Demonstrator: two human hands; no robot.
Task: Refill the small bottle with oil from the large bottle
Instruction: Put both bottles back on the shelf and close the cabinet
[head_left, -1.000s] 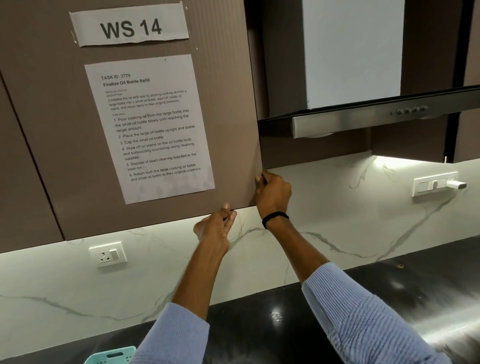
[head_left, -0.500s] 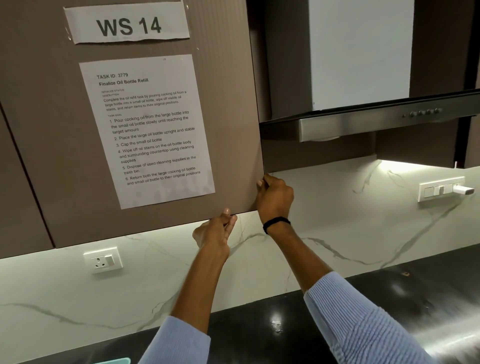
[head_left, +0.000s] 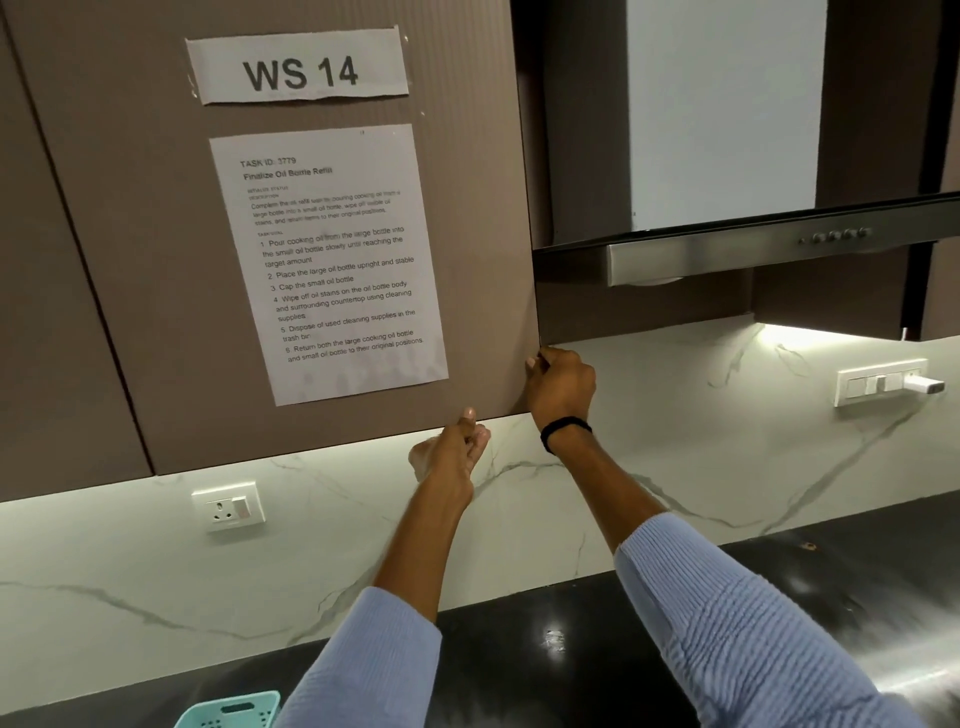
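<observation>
Cabinet door, brown and shut, fills the view from 9 to 12 o'clock. A white marble wall runs below it from 8 to 3 o'clock, and the dark glossy counter lies along the bottom from 4 to 7 o'clock. A steel hood juts out at 2 o'clock.

Two arms in pale blue ribbed sleeves reach up from 5 and 6 o'clock. A printed sheet is stuck to the door near the centre, with a paper label reading "WS 14" above it at 11 o'clock.

The right hand is curled round the door's lower right corner, gripping its side edge. The left hand, just beside it at its 7 o'clock, hooks its fingers under the bottom edge with the thumb on the front face. A switch panel sits at 3 o'clock, a socket at 8 o'clock, and a teal basket at the 7 o'clock rim. A black band circles the right wrist.

Neither the small bottle nor the large bottle is in view.
</observation>
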